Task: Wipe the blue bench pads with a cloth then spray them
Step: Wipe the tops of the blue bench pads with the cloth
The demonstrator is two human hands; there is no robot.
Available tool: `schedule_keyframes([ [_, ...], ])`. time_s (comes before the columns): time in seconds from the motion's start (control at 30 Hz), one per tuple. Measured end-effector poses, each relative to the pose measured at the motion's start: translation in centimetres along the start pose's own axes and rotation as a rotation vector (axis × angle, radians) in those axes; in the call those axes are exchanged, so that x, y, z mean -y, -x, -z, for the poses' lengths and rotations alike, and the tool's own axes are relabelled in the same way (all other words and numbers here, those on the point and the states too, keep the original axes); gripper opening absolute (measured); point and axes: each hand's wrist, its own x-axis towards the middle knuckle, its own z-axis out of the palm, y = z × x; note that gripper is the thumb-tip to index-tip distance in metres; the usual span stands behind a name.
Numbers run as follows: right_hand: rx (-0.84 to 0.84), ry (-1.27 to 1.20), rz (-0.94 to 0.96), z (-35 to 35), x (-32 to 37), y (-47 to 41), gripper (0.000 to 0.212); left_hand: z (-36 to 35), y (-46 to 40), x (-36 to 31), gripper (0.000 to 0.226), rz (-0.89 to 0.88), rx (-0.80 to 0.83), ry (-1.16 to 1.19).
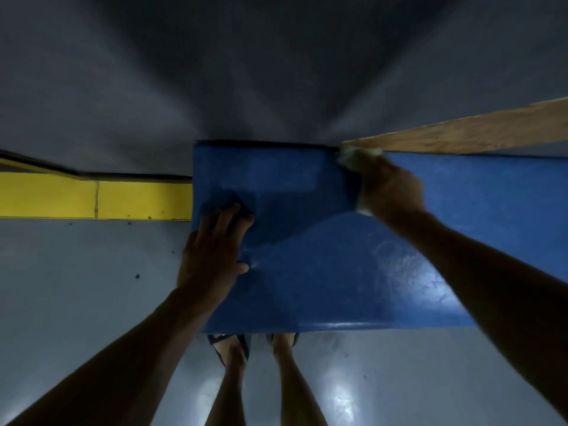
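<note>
A blue bench pad [332, 272] fills the middle and right of the head view, glossy and dented where I lean on it. My left hand [212, 250] lies flat on the pad's left edge, fingers spread, holding nothing. My right hand [390, 187] presses a pale cloth [353, 156] onto the pad's far edge by the wall. The cloth shows above and below my fingers; most of it is hidden under the hand.
A grey wall [246, 72] rises behind the pad. A wooden plank [476, 130] runs along the wall at the right. A yellow strip [92, 199] lies on the floor at the left. My feet in sandals [233, 348] stand on the shiny grey floor [76, 287] below the pad's near edge.
</note>
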Motion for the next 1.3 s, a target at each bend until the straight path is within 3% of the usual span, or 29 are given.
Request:
schedule_keyframes([
  [0.13,0.013,0.006,-0.330,0.3,-4.6,0.7,0.061,-0.3,0.0,0.0,0.094,0.003,-0.019,0.016],
  [0.27,-0.094,-0.327,-0.487,-2.3,2.8,1.0,0.064,-0.6,0.2,0.1,0.100,0.006,-0.017,0.006],
  [0.33,-0.056,-0.363,-0.381,-3.4,8.3,1.3,0.067,-0.6,0.2,0.1,0.099,0.007,-0.022,-0.009],
  [0.43,-0.008,-0.276,-0.071,-4.5,13.7,1.1,0.065,-0.6,0.3,0.0,0.099,0.013,-0.020,-0.015],
  [0.57,-0.101,-0.075,0.228,-3.9,9.8,0.6,0.057,-1.0,0.4,0.0,0.102,0.017,-0.036,-0.017],
  [0.63,-0.095,-0.044,0.172,-3.3,4.8,0.7,0.054,-1.1,0.5,0.1,0.103,0.016,-0.035,-0.032],
  [0.77,-0.080,-0.101,-0.188,-1.6,-2.8,2.3,0.055,-1.4,0.6,0.4,0.104,0.007,-0.055,-0.009],
  [0.97,-0.163,-0.206,-0.381,-2.7,1.1,1.6,0.052,-1.7,0.4,1.1,0.100,-0.025,-0.064,-0.011],
  [1.1,-0.126,-0.287,-0.277,-4.5,10.0,1.0,0.058,-1.8,0.3,1.6,0.097,-0.044,-0.078,-0.010],
  [1.23,0.004,-0.202,-0.024,-5.5,20.4,-0.7,0.057,-1.4,0.4,1.7,0.100,-0.058,-0.073,-0.010],
  [1.3,0.055,-0.124,0.135,-5.0,21.1,-1.3,0.058,-1.2,0.4,2.2,0.101,-0.093,-0.080,0.016],
])
